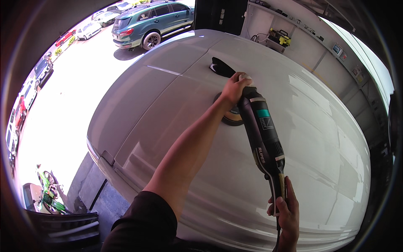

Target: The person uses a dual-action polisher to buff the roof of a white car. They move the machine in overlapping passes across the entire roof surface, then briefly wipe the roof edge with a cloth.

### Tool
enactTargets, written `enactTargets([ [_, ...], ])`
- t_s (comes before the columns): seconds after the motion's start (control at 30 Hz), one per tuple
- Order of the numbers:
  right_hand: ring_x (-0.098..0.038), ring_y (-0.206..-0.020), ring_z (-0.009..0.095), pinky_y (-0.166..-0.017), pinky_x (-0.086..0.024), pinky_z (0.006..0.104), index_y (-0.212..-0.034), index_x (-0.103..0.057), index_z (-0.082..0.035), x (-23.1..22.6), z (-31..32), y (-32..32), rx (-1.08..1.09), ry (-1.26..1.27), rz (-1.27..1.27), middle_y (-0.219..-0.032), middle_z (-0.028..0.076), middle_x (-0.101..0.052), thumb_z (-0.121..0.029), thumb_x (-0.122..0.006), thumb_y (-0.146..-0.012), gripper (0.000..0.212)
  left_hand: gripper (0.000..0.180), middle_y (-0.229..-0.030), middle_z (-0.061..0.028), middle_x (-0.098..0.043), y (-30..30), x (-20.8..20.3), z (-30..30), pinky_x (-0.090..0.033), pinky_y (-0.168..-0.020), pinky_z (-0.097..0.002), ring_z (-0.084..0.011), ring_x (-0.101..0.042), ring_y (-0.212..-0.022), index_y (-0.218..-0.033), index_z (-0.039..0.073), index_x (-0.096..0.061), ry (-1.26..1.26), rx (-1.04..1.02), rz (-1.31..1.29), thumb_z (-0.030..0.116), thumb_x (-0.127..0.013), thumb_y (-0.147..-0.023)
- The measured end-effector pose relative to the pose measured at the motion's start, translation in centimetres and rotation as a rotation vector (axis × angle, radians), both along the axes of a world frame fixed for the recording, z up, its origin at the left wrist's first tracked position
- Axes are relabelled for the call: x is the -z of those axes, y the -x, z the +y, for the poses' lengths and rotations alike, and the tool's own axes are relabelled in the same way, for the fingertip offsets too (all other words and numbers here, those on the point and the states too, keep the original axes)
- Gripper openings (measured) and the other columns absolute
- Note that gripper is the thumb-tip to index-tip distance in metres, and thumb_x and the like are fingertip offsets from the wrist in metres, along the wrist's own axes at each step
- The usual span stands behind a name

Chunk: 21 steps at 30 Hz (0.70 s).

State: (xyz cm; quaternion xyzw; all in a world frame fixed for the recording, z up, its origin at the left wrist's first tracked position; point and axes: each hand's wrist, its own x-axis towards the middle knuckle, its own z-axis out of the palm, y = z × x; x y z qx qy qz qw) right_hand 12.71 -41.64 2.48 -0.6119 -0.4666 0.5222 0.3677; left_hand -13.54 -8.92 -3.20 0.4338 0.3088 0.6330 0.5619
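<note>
A black car polisher (256, 134) with a green band lies across the middle of the view, its round pad (232, 123) resting on a white car's glossy roof (201, 159). My left hand (235, 89) is wrapped over the polisher's front end, and the forearm hides part of the pad. Lower right, my right hand (289, 214) grips the rear handle, its fingers partly hidden behind it. A power cord (278, 235) trails down from the handle. Just beyond my left hand rises a black fin-shaped antenna (221, 67).
A teal SUV (153, 23) stands outside at the far left, with several parked cars beyond. At the lower left is a green motorbike (52, 193). Along the right wall runs a shelf (302, 25) with small items, and a yellow-and-black machine (280, 38) sits near it.
</note>
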Motion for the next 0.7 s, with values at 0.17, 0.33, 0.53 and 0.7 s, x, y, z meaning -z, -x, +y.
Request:
enactTargets([
  [0.17, -0.060, -0.057, 0.017, -0.050, -0.052, 0.0317, -0.160, -0.019, -0.004, 1.4, 0.3, 0.4, 0.023, -0.100, 0.024, -0.078, 0.011, -0.061, -0.031, -0.058, -0.100, 0.077, 0.045, -0.110, -0.0114, -0.064, -2.2, -1.0, 1.6, -0.048, -0.092, -0.0317, -0.0196, -0.061, -0.102, -0.124, 0.000, -0.058, 0.028, -0.049, 0.255, 0.022, -0.066, -0.086],
  [0.33, -0.060, -0.065, 0.016, -0.059, -0.052, 0.0319, -0.159, -0.020, -0.001, 0.3, 4.5, 5.1, -0.154, -0.053, 0.017, -0.079, 0.009, -0.060, -0.029, -0.057, -0.101, 0.075, 0.044, -0.105, -0.0129, -0.066, 6.5, -0.6, 1.8, -0.050, -0.088, -0.0323, -0.0205, -0.064, -0.095, -0.118, -0.001, -0.061, 0.019, -0.103, 0.068, 0.025, -0.067, -0.084],
  [0.53, -0.060, -0.068, 0.015, -0.066, -0.052, 0.0325, -0.162, -0.018, -0.011, 1.3, 9.7, 13.5, -0.539, 0.017, 0.017, -0.084, 0.008, -0.061, -0.035, -0.051, -0.106, 0.069, 0.030, -0.097, -0.0103, -0.064, 22.5, 0.0, -0.3, -0.055, -0.078, -0.0347, -0.0218, -0.066, -0.086, -0.115, 0.004, -0.062, 0.110, -0.234, 0.036, 0.020, -0.065, -0.090],
  [0.7, -0.068, -0.077, 0.030, -0.077, -0.053, 0.0416, -0.162, -0.015, -0.018, 1.2, 11.3, 18.6, -0.769, -0.025, -0.073, -0.089, 0.018, -0.068, -0.037, -0.050, -0.106, 0.068, 0.033, -0.096, -0.0113, -0.067, 31.6, 0.8, -3.7, -0.056, -0.079, -0.0356, -0.0228, -0.068, -0.087, -0.114, 0.006, -0.061, 0.168, -0.326, 0.070, 0.029, -0.063, -0.091],
])
